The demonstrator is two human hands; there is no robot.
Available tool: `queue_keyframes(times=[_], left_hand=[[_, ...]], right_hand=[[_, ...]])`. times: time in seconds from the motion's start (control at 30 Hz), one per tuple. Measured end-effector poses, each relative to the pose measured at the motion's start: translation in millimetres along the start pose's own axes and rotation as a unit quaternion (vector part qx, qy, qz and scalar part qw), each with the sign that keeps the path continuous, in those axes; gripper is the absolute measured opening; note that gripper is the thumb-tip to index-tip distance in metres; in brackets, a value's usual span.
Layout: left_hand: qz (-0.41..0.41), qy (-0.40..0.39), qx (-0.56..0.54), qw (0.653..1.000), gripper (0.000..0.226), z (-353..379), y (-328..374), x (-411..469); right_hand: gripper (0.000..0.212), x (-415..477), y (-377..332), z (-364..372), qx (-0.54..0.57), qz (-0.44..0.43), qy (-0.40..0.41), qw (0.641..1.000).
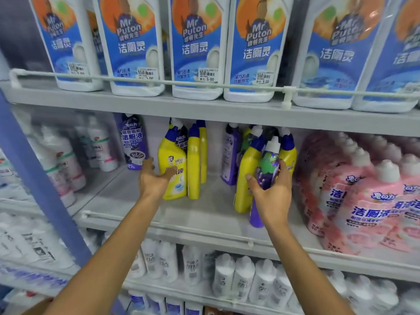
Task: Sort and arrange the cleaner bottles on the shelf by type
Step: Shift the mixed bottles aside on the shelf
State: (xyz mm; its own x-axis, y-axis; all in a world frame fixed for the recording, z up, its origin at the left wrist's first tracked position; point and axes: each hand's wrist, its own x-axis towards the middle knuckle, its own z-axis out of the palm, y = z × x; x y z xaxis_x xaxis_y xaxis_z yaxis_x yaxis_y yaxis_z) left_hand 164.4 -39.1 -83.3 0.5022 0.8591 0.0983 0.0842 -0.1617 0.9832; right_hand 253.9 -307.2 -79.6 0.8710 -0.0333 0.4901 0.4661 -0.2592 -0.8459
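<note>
The middle shelf (141,208) runs across the centre of the frame, mixed in its middle stretch. Above it a row of big white bottles (195,46) fills the top. Pink bottles (368,205) crowd the right. Yellow bottles (193,164) stand left of centre, and more yellow ones (246,169) are packed right of centre among purple ones.

The purple bottle (268,164), tilted, is just in front of that right-hand cluster. The right hand (272,194) has its fingers and thumb wrapped round its body. Whether its base rests on the shelf I cannot tell. The left hand (154,176) is spread wide and holds nothing, fingertips at the nearest yellow bottle's label; contact is unclear.

Risks, as I judge them:
- The held bottle sits tight against tall, narrow yellow ones, so drawing it out sideways could tip them like skittles.
- Its base could catch the front rail (181,230) if lifted too low.
- The open left hand may nudge its yellow bottle backwards.
</note>
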Motion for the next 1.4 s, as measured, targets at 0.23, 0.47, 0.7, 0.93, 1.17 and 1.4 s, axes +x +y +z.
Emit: queue_keyframes(times=[0.23, 0.47, 0.7, 0.93, 1.17, 1.4], left_hand=[[0.032, -0.073, 0.046, 0.996, 0.048, -1.7, -37.6, 34.3], [0.082, -0.139, 0.062, 0.985, 0.037, -6.9, -38.3, 43.2], [0.089, -0.186, 0.053, 0.977, 0.037, -12.8, -40.8, 52.7], [0.108, -0.201, 0.048, 0.973, 0.031, -16.4, -43.5, 57.1], [0.082, -0.138, -0.122, 0.979, 0.044, -36.3, -40.7, 91.2], [0.123, 0.051, -0.105, 0.986, 0.074, -62.3, -10.8, 192.7]], right_hand=[[0.059, -2.3, -2.6, 1.7, -0.008, 0.047, 0.013, 0.999], [0.035, -39.7, -30.0, 33.0, 0.077, 0.030, 0.000, 0.997], [0.043, -56.3, -37.4, 69.7, 0.133, 0.040, -0.091, 0.986], [0.040, -59.4, -39.7, 85.4, 0.143, 0.051, -0.099, 0.983], [0.041, -60.9, -39.2, 86.6, 0.158, 0.043, -0.091, 0.982], [0.042, -59.9, -38.1, 86.2, 0.168, 0.035, -0.097, 0.980]])
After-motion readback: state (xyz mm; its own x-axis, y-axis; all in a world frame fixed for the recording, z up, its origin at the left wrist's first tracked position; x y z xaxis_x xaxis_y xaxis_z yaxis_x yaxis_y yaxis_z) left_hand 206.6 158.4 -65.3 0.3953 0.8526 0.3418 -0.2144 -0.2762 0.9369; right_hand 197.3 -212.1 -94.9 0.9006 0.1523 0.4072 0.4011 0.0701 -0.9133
